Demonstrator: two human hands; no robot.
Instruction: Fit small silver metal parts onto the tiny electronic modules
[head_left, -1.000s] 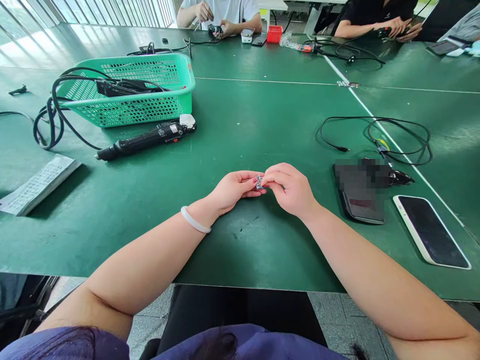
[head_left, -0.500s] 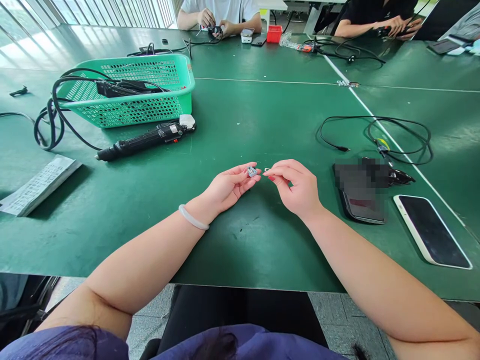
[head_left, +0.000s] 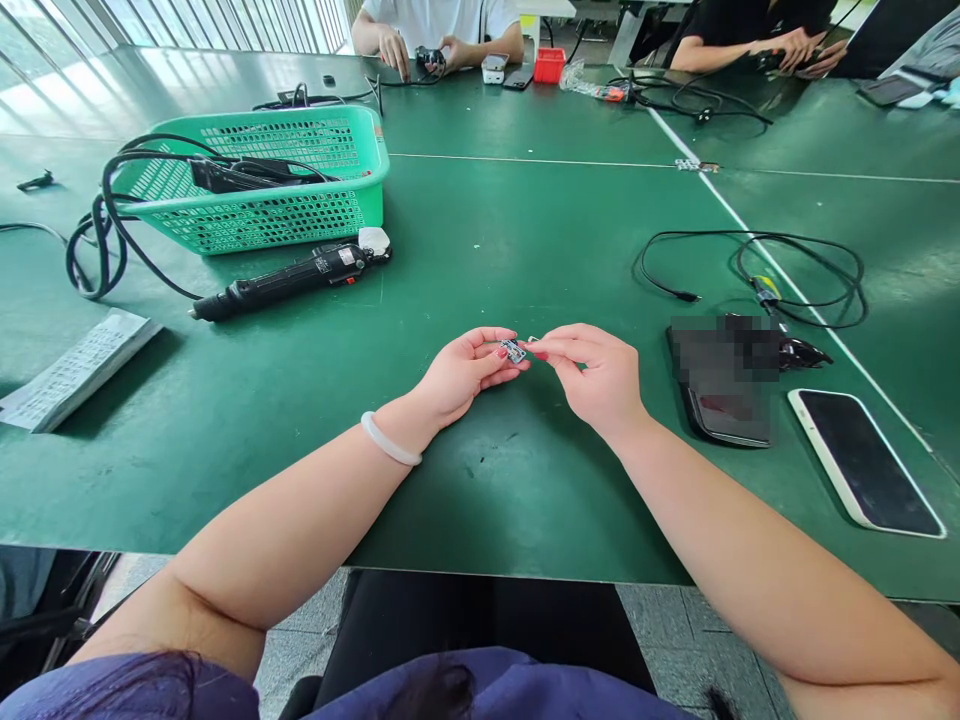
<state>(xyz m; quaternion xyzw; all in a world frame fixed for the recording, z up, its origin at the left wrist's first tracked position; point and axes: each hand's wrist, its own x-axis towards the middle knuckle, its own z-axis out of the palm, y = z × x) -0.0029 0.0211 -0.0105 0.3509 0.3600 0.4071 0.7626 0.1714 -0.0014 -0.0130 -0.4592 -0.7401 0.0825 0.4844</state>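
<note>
Between the thumb and fingers of my left hand point(head_left: 469, 372) sits a small grey and black part point(head_left: 514, 350), perhaps a tiny circuit board, too small to name for sure. A white band circles that wrist. My right hand point(head_left: 596, 370) pinches a tiny white piece point(head_left: 533, 339) at its fingertips, right beside the grey part. Whether the two pieces touch, I cannot tell. Both hands are raised over the green table point(head_left: 480, 480) near its front edge.
A green basket point(head_left: 285, 215) holding black cables stands at the left, with a black electric screwdriver point(head_left: 292, 278) before it. A paper stack point(head_left: 79, 375) lies further left. Two phones point(head_left: 866, 462) and a looped cable point(head_left: 795, 240) lie right. Two people work across the table.
My left hand has shifted slightly right, bringing the grey part closer to my right fingertips and turning it. Across the table, one person's hand has lowered away from the other.
</note>
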